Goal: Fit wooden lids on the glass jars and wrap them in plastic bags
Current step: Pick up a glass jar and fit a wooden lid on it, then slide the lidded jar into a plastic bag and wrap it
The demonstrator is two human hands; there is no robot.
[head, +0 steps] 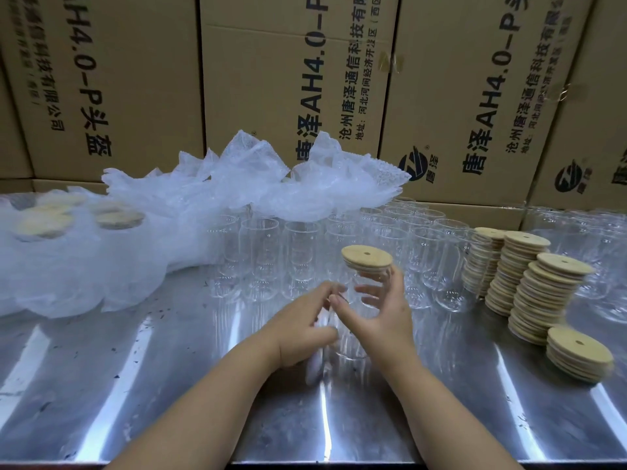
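lid point(367, 257) on jar point(351, 339) | right hand point(376, 312) fingers wrap it; left hand point(302, 325) grip unclear | unbagged; many jars point(302, 252) bare

Jars point(298, 252) crowd the middle of the surface point(169, 385). Plastic bags point(217, 191) heaped on them, spilling left. Lid stacks point(539, 286) right, just beside jars. Lidded jar point(366, 257) in front. Cartons point(288, 79) behind everything.
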